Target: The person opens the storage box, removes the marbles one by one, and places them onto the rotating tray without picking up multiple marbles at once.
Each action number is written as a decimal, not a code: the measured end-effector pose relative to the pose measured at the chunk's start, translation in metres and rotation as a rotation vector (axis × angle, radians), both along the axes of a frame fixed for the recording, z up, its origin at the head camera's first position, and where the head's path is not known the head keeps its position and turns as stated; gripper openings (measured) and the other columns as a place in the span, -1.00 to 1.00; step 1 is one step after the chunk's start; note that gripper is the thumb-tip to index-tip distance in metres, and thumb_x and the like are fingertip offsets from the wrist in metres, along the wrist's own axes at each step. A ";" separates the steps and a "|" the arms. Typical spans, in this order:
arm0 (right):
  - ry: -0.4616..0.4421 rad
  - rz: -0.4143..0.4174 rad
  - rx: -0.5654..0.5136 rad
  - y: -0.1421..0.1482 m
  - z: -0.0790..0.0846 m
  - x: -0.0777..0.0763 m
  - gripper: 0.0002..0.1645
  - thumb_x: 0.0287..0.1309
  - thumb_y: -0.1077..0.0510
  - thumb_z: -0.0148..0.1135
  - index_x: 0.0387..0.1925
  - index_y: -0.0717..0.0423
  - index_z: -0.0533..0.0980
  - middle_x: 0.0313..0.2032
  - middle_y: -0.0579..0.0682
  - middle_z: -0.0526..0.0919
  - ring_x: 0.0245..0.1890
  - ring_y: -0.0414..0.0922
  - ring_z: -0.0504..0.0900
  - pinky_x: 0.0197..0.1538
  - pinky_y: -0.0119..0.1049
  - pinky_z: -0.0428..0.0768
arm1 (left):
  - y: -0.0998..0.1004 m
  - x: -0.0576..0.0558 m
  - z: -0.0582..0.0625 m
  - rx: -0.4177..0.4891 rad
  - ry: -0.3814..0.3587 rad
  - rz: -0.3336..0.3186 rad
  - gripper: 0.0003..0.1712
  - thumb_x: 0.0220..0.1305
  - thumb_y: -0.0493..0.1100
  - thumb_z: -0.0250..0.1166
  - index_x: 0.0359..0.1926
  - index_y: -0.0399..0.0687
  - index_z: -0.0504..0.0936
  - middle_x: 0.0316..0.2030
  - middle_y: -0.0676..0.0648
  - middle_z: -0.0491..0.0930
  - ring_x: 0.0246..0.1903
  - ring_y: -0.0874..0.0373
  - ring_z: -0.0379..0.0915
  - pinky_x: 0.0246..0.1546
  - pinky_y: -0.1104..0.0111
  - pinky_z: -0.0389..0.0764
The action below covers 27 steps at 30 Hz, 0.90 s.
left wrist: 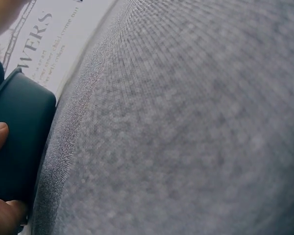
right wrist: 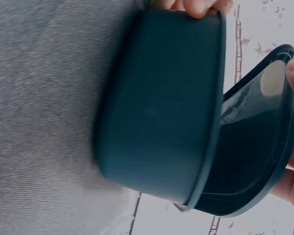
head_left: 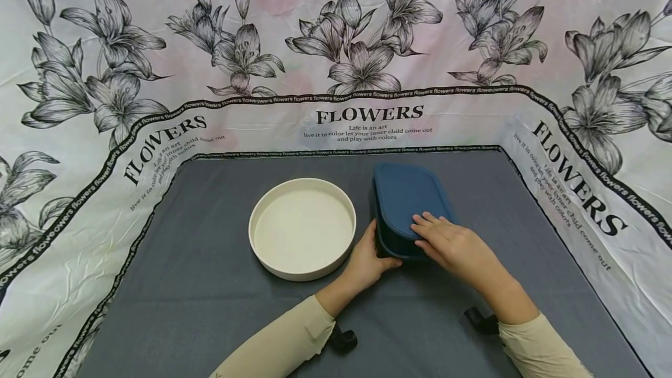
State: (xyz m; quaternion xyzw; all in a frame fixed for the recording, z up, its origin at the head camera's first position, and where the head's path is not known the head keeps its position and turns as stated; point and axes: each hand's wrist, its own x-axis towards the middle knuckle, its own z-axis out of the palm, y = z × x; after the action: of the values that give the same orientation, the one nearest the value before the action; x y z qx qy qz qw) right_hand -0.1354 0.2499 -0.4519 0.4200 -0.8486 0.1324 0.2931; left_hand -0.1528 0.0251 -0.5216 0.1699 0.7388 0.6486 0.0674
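A deep dark teal container [right wrist: 159,98] with rounded corners sits on the grey cloth, right of centre in the head view. My left hand [head_left: 364,261] grips its near left corner, the thumb along the front wall. With my right hand [head_left: 457,244] I hold the near edge of its blue lid [head_left: 412,194]. In the right wrist view the lid stands tilted up from the container's rim, its glossy underside showing, with the thumb at the lid's edge and the fingers behind it. The container's inside is hidden.
A round cream tray [head_left: 301,229] with a low raised rim lies left of the container, close to my left hand. A grey cloth [head_left: 205,284] covers the work area, bordered by white fabric [head_left: 283,127] printed with flowers and lettering. Black straps [head_left: 343,340] hang at both wrists.
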 end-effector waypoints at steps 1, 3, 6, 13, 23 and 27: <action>-0.001 -0.004 -0.011 0.000 0.002 0.001 -0.40 0.62 -0.11 -0.08 0.14 0.30 0.63 0.07 0.22 0.73 0.06 0.14 0.73 -0.01 0.08 0.68 | 0.000 0.000 0.000 0.023 -0.002 -0.008 0.22 -0.02 -0.48 0.57 0.59 -0.11 0.08 0.44 -0.15 0.37 0.40 0.02 0.35 0.36 0.23 0.41; 0.004 -0.010 -0.038 -0.001 0.006 0.002 -0.39 0.63 -0.10 -0.11 0.14 0.32 0.63 0.07 0.23 0.73 0.05 0.14 0.74 -0.02 0.05 0.69 | 0.000 0.000 -0.001 0.056 -0.013 -0.020 0.23 -0.01 -0.51 0.55 0.59 -0.09 0.07 0.44 -0.15 0.37 0.38 0.00 0.38 0.33 0.24 0.45; 0.050 -0.001 -0.100 -0.003 0.010 0.003 -0.42 0.63 -0.05 -0.09 0.10 0.35 0.63 0.05 0.24 0.73 0.00 0.13 0.76 -0.06 0.02 0.70 | 0.001 0.000 -0.001 0.087 -0.026 -0.031 0.23 0.00 -0.54 0.53 0.60 -0.07 0.06 0.44 -0.16 0.36 0.38 -0.02 0.39 0.30 0.23 0.47; 0.108 -0.065 -0.211 -0.002 0.015 0.002 -0.50 0.63 0.02 -0.07 0.09 0.32 0.65 0.04 0.17 0.75 -0.07 0.05 0.79 -0.20 -0.10 0.70 | 0.001 0.000 -0.001 0.072 -0.034 -0.027 0.24 -0.02 -0.55 0.54 0.60 -0.11 0.05 0.42 -0.17 0.38 0.36 -0.01 0.41 0.29 0.24 0.48; 0.148 -0.156 -0.393 0.012 0.022 -0.004 -0.65 0.24 0.37 0.24 0.06 0.35 0.63 -0.04 0.17 0.78 -0.73 -0.22 0.41 -0.59 -0.41 0.33 | 0.000 0.001 0.000 0.092 -0.013 -0.059 0.28 -0.05 -0.59 0.52 0.61 -0.22 -0.01 0.45 -0.31 0.30 0.40 -0.16 0.35 0.33 0.16 0.45; 0.145 -0.193 -0.471 0.018 0.026 -0.006 -0.55 0.00 0.54 0.33 0.01 0.35 0.64 -0.07 0.16 0.79 -0.75 -0.29 0.32 -0.54 -0.62 0.21 | 0.000 0.001 0.001 0.082 0.001 -0.058 0.27 -0.03 -0.57 0.53 0.61 -0.19 0.00 0.44 -0.35 0.30 0.38 -0.21 0.36 0.32 0.10 0.45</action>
State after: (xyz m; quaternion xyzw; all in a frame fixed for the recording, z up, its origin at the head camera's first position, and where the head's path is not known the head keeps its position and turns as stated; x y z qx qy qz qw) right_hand -0.1411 0.2679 -0.4254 0.2657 -0.8074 0.2674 0.4539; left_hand -0.1523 0.0254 -0.5206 0.1942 0.7065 0.6760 0.0786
